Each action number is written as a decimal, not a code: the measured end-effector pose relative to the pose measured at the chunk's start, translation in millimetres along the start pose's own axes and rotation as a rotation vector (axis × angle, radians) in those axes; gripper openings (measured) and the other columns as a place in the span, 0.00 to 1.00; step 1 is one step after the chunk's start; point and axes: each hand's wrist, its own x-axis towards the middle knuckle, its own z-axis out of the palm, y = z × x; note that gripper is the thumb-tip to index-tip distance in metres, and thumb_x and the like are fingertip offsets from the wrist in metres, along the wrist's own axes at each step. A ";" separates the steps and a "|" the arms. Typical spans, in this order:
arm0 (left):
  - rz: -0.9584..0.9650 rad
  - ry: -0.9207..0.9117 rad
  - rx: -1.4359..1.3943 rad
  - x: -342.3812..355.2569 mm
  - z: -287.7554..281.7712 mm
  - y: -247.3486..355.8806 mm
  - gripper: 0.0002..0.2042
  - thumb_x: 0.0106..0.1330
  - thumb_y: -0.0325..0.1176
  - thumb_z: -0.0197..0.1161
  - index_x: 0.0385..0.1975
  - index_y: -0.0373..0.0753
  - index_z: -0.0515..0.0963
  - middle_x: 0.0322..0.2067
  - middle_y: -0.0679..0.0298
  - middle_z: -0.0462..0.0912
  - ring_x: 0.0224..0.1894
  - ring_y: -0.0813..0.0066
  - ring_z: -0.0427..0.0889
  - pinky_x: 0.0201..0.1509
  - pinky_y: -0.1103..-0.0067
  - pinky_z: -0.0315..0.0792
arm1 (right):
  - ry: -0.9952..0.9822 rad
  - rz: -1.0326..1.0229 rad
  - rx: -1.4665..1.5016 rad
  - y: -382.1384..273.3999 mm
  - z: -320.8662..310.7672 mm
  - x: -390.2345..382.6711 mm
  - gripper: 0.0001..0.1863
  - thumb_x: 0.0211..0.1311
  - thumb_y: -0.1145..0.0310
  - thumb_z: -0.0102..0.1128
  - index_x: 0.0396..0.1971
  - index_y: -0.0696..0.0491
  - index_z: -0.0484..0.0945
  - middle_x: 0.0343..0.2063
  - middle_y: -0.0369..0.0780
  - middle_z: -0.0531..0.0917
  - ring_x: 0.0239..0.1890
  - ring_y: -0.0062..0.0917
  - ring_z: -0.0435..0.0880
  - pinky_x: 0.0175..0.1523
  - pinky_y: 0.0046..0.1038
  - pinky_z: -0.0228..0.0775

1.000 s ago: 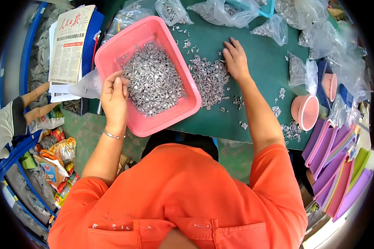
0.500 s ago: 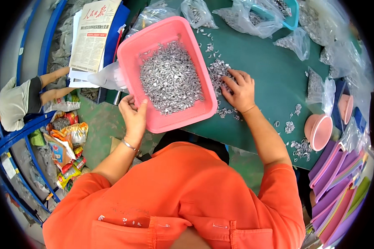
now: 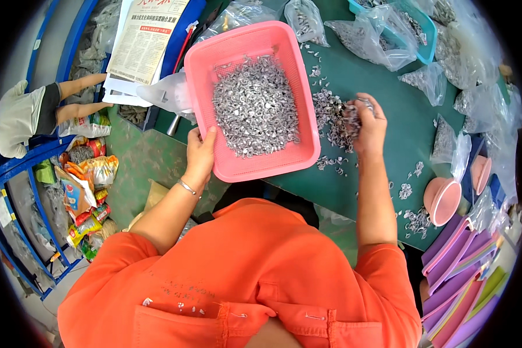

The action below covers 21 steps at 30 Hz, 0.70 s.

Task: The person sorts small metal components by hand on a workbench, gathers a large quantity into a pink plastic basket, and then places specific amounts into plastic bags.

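Note:
A pink plastic basket (image 3: 255, 173), holding a heap of small silvery ring-like metal pieces (image 3: 255, 107), hangs partly over the near edge of the green table. My left hand (image 3: 200, 155) grips its near left corner, thumb on the rim and the other fingers partly hidden. Just right of the basket, more of the same pieces form a loose pile (image 3: 329, 110) on the tabletop. My right hand (image 3: 370, 130) is curled around a handful of metal pieces (image 3: 352, 119), close over the pile's right side.
Clear bags of metal pieces (image 3: 374, 37) line the far and right sides, by a teal basket (image 3: 428, 49). Pink bowls (image 3: 442, 201) and purple folders (image 3: 446, 249) stand at right. A newspaper (image 3: 142, 46) lies far left; beyond is another person (image 3: 26, 119) near blue shelving (image 3: 29, 159).
My right hand has gone from resting on the pile to closing round a handful, turning upright. The basket and my left hand sit slightly further right in view, as the whole view has shifted.

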 end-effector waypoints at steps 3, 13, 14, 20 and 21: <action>0.017 -0.129 -0.091 6.3 3.2 -8.3 0.18 0.63 0.36 0.53 0.46 0.28 0.63 0.41 0.57 0.73 0.41 0.75 0.72 0.46 0.80 0.67 | -0.158 0.060 0.015 2.9 54.4 -29.0 0.10 0.48 0.73 0.59 0.34 0.54 0.77 0.24 0.35 0.79 0.20 0.15 0.76 0.20 0.17 0.66; -0.178 -0.220 -0.281 14.7 1.5 14.6 0.16 0.60 0.31 0.53 0.45 0.26 0.68 0.42 0.58 0.75 0.41 0.71 0.75 0.45 0.78 0.68 | -0.522 -0.895 -0.934 49.3 116.5 -72.1 0.09 0.48 0.71 0.58 0.32 0.51 0.77 0.38 0.39 0.76 0.42 0.32 0.73 0.48 0.35 0.62; -0.176 -0.236 -0.288 19.9 3.7 15.4 0.16 0.60 0.31 0.53 0.45 0.26 0.68 0.42 0.58 0.75 0.41 0.71 0.75 0.45 0.78 0.68 | -0.527 -0.883 -0.833 49.5 109.1 -68.8 0.10 0.48 0.74 0.56 0.33 0.52 0.77 0.36 0.40 0.76 0.41 0.33 0.74 0.47 0.35 0.63; -0.198 -0.300 -0.272 41.9 2.0 16.9 0.18 0.55 0.29 0.56 0.44 0.27 0.69 0.40 0.56 0.75 0.40 0.69 0.75 0.45 0.76 0.69 | 0.120 -0.495 -0.677 32.1 31.4 -70.3 0.07 0.53 0.75 0.54 0.34 0.56 0.74 0.30 0.42 0.77 0.33 0.29 0.76 0.37 0.26 0.68; -0.200 -0.308 -0.290 45.8 0.1 16.6 0.17 0.53 0.27 0.56 0.42 0.27 0.70 0.39 0.57 0.76 0.40 0.67 0.76 0.44 0.74 0.70 | 0.199 -0.479 -0.703 33.0 8.3 -67.9 0.10 0.53 0.73 0.56 0.36 0.56 0.73 0.31 0.41 0.76 0.33 0.26 0.75 0.36 0.24 0.68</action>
